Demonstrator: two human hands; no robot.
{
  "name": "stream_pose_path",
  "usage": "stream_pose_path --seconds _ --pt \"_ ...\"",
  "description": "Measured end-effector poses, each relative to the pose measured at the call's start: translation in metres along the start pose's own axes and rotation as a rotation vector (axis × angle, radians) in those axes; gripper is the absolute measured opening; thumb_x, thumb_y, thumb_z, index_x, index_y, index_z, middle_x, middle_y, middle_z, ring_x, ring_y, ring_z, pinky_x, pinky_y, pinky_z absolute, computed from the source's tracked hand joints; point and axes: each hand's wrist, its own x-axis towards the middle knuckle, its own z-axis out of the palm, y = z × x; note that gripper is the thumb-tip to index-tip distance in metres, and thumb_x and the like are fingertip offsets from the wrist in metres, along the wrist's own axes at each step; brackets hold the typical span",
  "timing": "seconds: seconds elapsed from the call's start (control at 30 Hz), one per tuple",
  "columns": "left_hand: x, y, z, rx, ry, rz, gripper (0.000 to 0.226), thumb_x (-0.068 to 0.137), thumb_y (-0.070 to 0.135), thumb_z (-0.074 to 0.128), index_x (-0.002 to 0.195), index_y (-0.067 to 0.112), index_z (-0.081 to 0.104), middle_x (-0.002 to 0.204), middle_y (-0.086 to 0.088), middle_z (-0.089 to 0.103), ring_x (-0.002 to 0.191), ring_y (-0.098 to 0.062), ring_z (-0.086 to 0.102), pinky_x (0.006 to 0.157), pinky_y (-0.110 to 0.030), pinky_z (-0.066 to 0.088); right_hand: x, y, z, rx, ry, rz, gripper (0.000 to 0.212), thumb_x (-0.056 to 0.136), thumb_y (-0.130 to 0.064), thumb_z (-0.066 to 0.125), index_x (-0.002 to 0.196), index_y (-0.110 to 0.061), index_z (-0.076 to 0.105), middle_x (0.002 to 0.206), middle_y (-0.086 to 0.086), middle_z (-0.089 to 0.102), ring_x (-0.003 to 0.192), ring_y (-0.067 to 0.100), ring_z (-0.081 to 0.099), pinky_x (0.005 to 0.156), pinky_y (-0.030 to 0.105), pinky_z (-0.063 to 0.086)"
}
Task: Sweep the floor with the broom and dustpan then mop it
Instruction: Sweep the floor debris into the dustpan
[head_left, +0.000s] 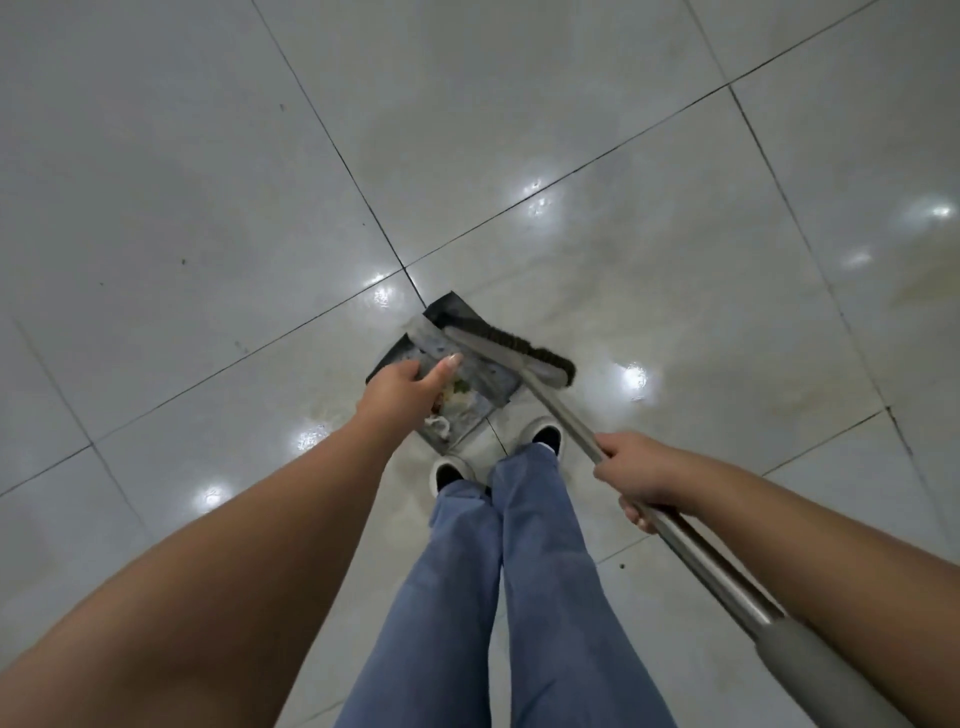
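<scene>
Gleaming pale tiled floor (208, 208) with dark grout.

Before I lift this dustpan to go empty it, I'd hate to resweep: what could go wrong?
Debris sits loose in the dustpan; tilting it could spill it back out. The broom head lies across the pan's mouth, so lifting may catch it. The glossy floor may be slippery.

One long broom with a shiny metal handle and dark bristles (524, 358) – one grey metal dustpan with bits of rubbish inside (480, 376) – two bare hands, left (402, 387) and right (636, 475), two blue trouser legs (519, 597), two black-and-white shoes (545, 434)
</scene>
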Motion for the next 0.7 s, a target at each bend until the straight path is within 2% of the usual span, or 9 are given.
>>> stream_pose_path --seconds 0.07,0.1,0.2,0.37,0.43,0.5,0.6,0.7 --pt "-0.006 -0.006 -0.002 0.037 -0.026 0.006 0.063 0.081 0.067 0.046 0.081 0.005 0.058 0.069 -0.011 0.054 0.066 -0.025 0.053 0.071 -0.040 0.048 -0.015 0.007 0.017 -0.092 -0.041 -0.007 0.026 0.093 -0.003 0.033 0.078 -0.021 0.044 0.059 0.009 0.043 0.032 0.015 0.044 0.032 0.017 0.037" --pt "-0.009 -0.009 -0.003 0.067 -0.036 0.011 0.064 0.081 0.067 0.046 0.080 0.005 0.058 0.069 -0.010 0.055 0.067 -0.025 0.053 0.076 -0.042 0.050 -0.023 0.011 0.022 -0.095 -0.044 -0.007 0.026 0.093 -0.004 0.032 0.079 -0.022 0.044 0.060 0.008 0.043 0.033 0.015 0.044 0.032 0.018 0.038" --pt "-0.019 -0.016 -0.009 0.123 -0.056 0.036 0.058 0.083 0.066 0.046 0.071 0.009 0.052 0.066 -0.009 0.054 0.068 -0.026 0.055 0.082 -0.044 0.049 -0.049 0.025 0.020 0.112 -0.019 0.020 0.021 0.097 -0.009 0.032 0.094 -0.022 0.048 0.054 0.007 0.039 0.028 0.011 0.039 0.032 0.016 0.035" --pt "-0.035 -0.020 -0.009 0.106 -0.049 0.032 0.057 0.082 0.065 0.047 0.069 0.009 0.053 0.063 -0.007 0.054 0.071 -0.028 0.057 0.087 -0.047 0.049 -0.076 0.040 0.003 0.377 0.097 0.073 0.019 0.099 -0.014 0.037 0.104 -0.029 0.048 0.031 -0.001 0.039 0.023 0.010 0.037 0.031 0.013 0.033" --pt "-0.041 -0.020 -0.008 0.107 -0.039 0.019 0.058 0.082 0.066 0.046 0.070 0.009 0.055 0.065 -0.008 0.056 0.074 -0.030 0.059 0.085 -0.045 0.050 -0.069 0.037 -0.010 0.406 0.152 0.077 0.021 0.098 -0.014 0.038 0.111 -0.021 0.053 0.032 0.002 0.038 0.022 0.010 0.035 0.030 0.012 0.033" --pt "-0.042 -0.021 -0.005 0.096 -0.032 -0.003 0.061 0.081 0.068 0.045 0.078 0.008 0.057 0.072 -0.012 0.059 0.074 -0.030 0.059 0.077 -0.039 0.048 -0.053 0.029 -0.026 0.410 0.193 0.077 0.019 0.098 -0.012 0.038 0.111 -0.010 0.053 0.043 0.007 0.037 0.019 0.010 0.033 0.030 0.010 0.032" --pt "-0.041 -0.021 0.003 0.052 -0.011 -0.033 0.057 0.080 0.067 0.048 0.065 0.012 0.048 0.060 -0.006 0.051 0.056 -0.021 0.049 0.061 -0.032 0.041 -0.021 0.010 -0.047 0.343 0.218 0.097 0.009 0.097 -0.010 0.038 0.100 -0.009 0.046 0.056 0.010 0.039 0.016 0.011 0.035 0.030 0.011 0.034" --pt "-0.035 -0.023 0.012 -0.065 0.032 -0.053 0.055 0.082 0.063 0.051 0.065 0.010 0.051 0.060 -0.006 0.052 0.051 -0.019 0.046 0.056 -0.028 0.039 0.005 0.005 -0.050 0.168 0.180 0.138 0.018 0.097 -0.008 0.033 0.110 -0.005 0.046 0.058 0.012 0.042 0.015 0.013 0.037 0.031 0.012 0.037"
